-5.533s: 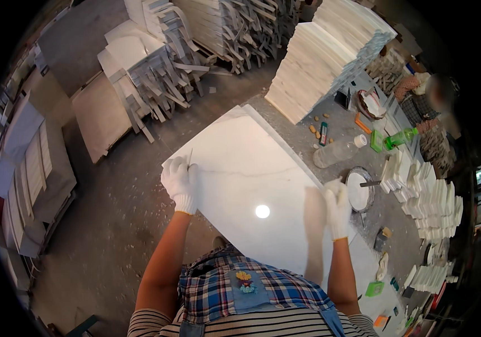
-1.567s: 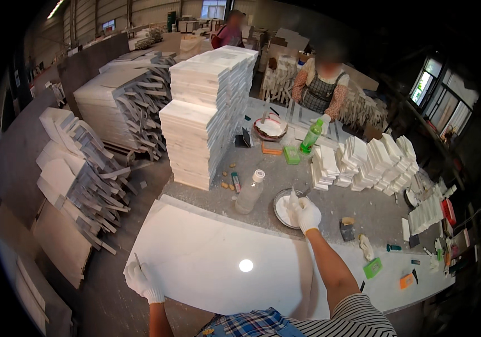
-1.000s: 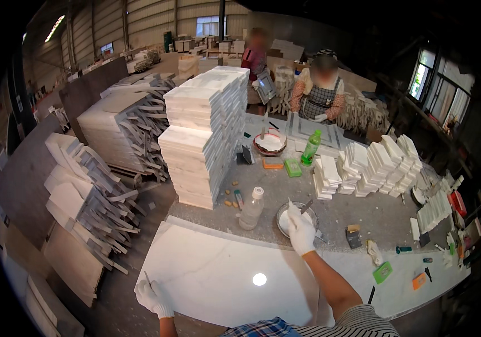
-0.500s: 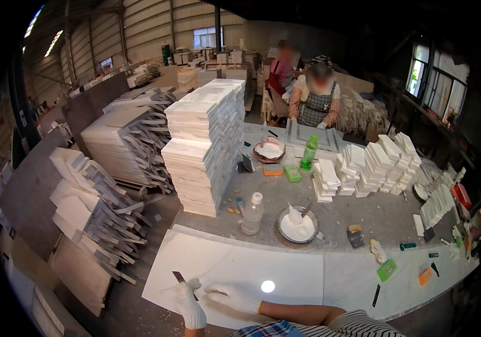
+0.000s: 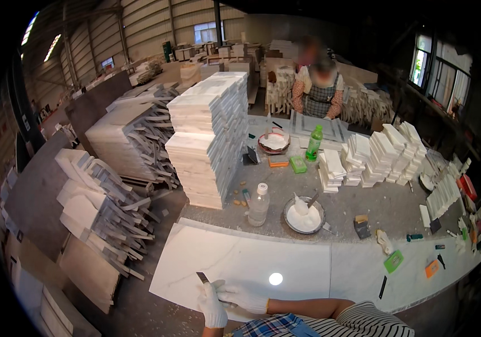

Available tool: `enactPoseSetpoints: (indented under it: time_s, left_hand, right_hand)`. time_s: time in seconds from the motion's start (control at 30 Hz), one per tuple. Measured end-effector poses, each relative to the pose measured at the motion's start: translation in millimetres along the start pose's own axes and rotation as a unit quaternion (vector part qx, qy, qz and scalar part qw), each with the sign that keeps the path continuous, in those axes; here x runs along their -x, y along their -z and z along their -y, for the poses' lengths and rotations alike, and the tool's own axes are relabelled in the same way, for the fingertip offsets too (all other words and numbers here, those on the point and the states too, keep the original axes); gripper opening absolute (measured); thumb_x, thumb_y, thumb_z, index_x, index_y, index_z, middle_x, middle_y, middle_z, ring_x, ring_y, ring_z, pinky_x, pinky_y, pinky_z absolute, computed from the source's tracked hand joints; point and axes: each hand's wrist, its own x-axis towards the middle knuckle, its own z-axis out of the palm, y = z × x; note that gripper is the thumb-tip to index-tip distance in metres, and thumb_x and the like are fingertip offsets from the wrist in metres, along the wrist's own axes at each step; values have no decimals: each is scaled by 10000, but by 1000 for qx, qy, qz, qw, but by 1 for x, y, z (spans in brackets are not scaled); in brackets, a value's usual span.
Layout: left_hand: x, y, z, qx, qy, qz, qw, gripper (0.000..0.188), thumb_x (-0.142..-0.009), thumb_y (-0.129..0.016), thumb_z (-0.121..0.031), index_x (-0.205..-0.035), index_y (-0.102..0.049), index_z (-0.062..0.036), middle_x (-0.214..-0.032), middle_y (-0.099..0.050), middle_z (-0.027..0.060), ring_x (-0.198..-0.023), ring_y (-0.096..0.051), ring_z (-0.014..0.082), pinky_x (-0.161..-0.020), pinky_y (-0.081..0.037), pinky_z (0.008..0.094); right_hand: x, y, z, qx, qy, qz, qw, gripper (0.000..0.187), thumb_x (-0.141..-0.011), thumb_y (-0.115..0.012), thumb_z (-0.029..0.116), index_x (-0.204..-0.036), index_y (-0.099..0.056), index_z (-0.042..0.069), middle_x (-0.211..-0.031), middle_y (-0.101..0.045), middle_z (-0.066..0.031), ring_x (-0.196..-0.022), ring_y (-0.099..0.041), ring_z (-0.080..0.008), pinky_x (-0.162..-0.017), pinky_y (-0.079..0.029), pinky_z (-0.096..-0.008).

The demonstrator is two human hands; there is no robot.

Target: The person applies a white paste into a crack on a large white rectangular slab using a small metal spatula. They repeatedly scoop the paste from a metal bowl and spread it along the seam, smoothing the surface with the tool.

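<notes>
My left hand (image 5: pixel 212 308), in a white glove, is closed around a dark, flat scraper blade (image 5: pixel 202 277) whose end sticks up past the fingers. My right hand (image 5: pixel 245 296), gloved as well, comes in from the right. Its loosely stretched fingers meet the left hand, and their tips are partly hidden there. Both hands are over the near edge of a white, grey-veined stone slab (image 5: pixel 195 253). A round bright spot (image 5: pixel 275 278) shows on the slab beyond the right hand.
A clear bottle (image 5: pixel 258 206) and a bowl of white paste (image 5: pixel 304 219) stand beyond the slab. Tall stacked tiles (image 5: pixel 198 163) rise at left. A green bottle (image 5: pixel 314 143) stands farther back. A black blade (image 5: pixel 383 286) lies at right. A co-worker (image 5: pixel 320 95) stands opposite.
My right hand has moved in against the left hand; a gap was between them before. The whole view has shifted slightly. The person in red at the back is now mostly behind the co-worker.
</notes>
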Motion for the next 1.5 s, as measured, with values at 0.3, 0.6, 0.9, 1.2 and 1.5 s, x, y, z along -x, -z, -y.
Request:
enactPoseSetpoints:
  time_s: [0.3,0.6,0.9,1.2,1.5]
  left_hand:
    - [-10,15,12,10,13,108,994,477,-1140,-494,-327,-1324,-637,89,-1171,-732,192,-905,-723,214,-744,-583,310]
    - [-16,25,8,0,-30,67,997,693,-1163,-386,-473,-1315,-604,167,-1224,-702,273,-1085,-711,342,-984,-579,422]
    - [-13,20,4,20,-20,29,999,720,-1153,-376,-483,-1317,-590,185,-1183,-699,306,-1077,-711,355,-983,-580,435]
    - [-20,30,19,-12,-64,20,998,702,-1147,-379,-483,-1286,-624,160,-1171,-713,279,-1052,-709,331,-931,-584,420]
    - [-37,65,6,-68,-160,-202,964,634,-1132,-464,-437,-1062,-713,143,-955,-753,213,-841,-730,276,-825,-596,377]
  right_hand:
    - [0,7,-12,129,54,-24,990,281,-1089,-605,252,-1214,-719,27,-1138,-698,-121,-1081,-636,-207,-960,-509,-344]
    - [1,10,-1,79,-40,51,995,280,-1081,-601,275,-1170,-722,38,-1115,-703,-103,-996,-644,-194,-922,-504,-337]
    - [8,0,-2,92,5,36,995,348,-1041,-656,334,-1254,-713,65,-1159,-697,-99,-1004,-670,-255,-944,-527,-363]
    - [6,5,4,181,20,71,981,367,-1029,-634,352,-1284,-705,98,-1235,-660,-94,-1062,-667,-281,-926,-548,-392]
    - [11,14,-28,-26,-84,26,996,342,-1140,-509,351,-1050,-679,68,-846,-636,13,-748,-547,-79,-705,-461,-260]
